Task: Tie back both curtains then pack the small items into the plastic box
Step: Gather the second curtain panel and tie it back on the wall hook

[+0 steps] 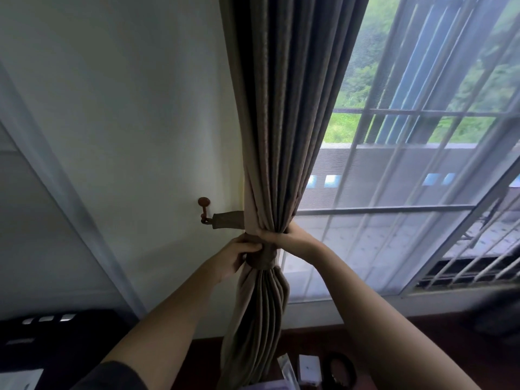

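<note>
A grey-brown curtain (281,122) hangs at the left side of the window, gathered into a tight bunch at its middle. A matching fabric tieback (261,258) is wrapped round the bunch, and its other end (228,220) runs left to a brown wall hook (204,209). My left hand (236,256) pinches the tieback at the left of the bunch. My right hand (287,235) grips the gathered curtain just above the band. Several small items (309,368) lie on the dark wooden surface below, partly hidden behind the curtain's lower folds.
A barred window with a mesh screen (408,178) fills the right. A white wall (126,122) lies to the left, with a dark device (50,333) at the lower left. A dark round object (339,370) lies by the small items.
</note>
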Demonstrator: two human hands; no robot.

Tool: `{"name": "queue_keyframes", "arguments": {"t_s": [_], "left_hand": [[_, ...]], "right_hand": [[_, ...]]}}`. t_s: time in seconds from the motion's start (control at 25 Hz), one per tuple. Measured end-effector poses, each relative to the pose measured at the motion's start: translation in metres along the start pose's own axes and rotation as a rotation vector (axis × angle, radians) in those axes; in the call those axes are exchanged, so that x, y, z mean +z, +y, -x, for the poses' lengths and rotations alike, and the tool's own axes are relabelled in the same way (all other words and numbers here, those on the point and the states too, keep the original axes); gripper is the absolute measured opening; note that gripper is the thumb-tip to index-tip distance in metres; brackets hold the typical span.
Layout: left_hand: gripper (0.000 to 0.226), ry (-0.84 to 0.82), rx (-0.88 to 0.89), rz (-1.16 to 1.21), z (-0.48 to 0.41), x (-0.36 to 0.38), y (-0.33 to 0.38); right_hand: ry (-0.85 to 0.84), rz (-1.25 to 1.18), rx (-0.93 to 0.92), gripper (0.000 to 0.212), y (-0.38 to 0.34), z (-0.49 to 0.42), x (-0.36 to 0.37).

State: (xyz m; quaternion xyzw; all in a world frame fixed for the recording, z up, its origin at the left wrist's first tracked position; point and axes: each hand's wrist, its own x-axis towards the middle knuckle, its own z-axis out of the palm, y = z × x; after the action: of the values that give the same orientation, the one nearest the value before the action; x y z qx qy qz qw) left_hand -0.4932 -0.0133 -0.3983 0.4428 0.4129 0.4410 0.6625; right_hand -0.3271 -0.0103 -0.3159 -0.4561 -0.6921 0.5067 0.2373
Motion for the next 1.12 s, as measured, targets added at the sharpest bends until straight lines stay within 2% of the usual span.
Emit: {"name": "queue_keyframes", "arguments": {"t_s": [0.12,0.24,0.32,0.4,0.44,0.56,0.76,0.88,1.04,1.08,1.12], "left_hand": [[0.044,0.007,-0.013,0.037,-0.002,-0.003,-0.002],[0.063,-0.028,-0.011,0.021,-0.001,-0.005,-0.004],[0.057,-0.004,0.012,-0.01,-0.002,-0.004,-0.005],[0.041,0.029,0.038,-0.029,0.001,-0.001,-0.005],[0.035,0.015,0.05,-0.04,0.003,-0.002,-0.006],[0.029,-0.061,0.052,-0.092,0.008,-0.003,-0.005],[0.041,-0.061,0.013,-0.156,0.006,-0.002,-0.004],[0.046,-0.049,0.017,-0.15,0.003,-0.004,-0.004],[0.049,0.01,0.041,-0.077,0.001,-0.002,-0.003],[0.051,0.014,0.044,-0.058,0.0,-0.001,-0.003],[0.052,0.015,0.043,-0.049,-0.002,-0.001,-0.003]], "right_hand": [[-0.076,-0.122,0.054,0.045,0.004,0.003,-0.002],[-0.035,-0.145,0.062,0.033,0.015,0.007,0.002],[0.042,-0.216,0.051,0.037,0.022,0.005,0.01],[0.117,-0.154,0.031,0.031,0.028,0.001,0.016],[0.121,-0.122,0.039,0.026,0.029,0.001,0.015],[0.064,-0.142,0.079,0.032,0.028,0.007,0.012],[-0.033,-0.218,0.13,0.038,0.034,0.004,0.015],[-0.044,-0.212,0.201,0.021,0.037,0.0,0.015],[0.011,-0.284,0.299,0.025,0.043,-0.004,0.018],[0.023,-0.298,0.288,0.03,0.044,-0.005,0.021],[0.028,-0.317,0.291,0.048,0.043,-0.006,0.022]]}}
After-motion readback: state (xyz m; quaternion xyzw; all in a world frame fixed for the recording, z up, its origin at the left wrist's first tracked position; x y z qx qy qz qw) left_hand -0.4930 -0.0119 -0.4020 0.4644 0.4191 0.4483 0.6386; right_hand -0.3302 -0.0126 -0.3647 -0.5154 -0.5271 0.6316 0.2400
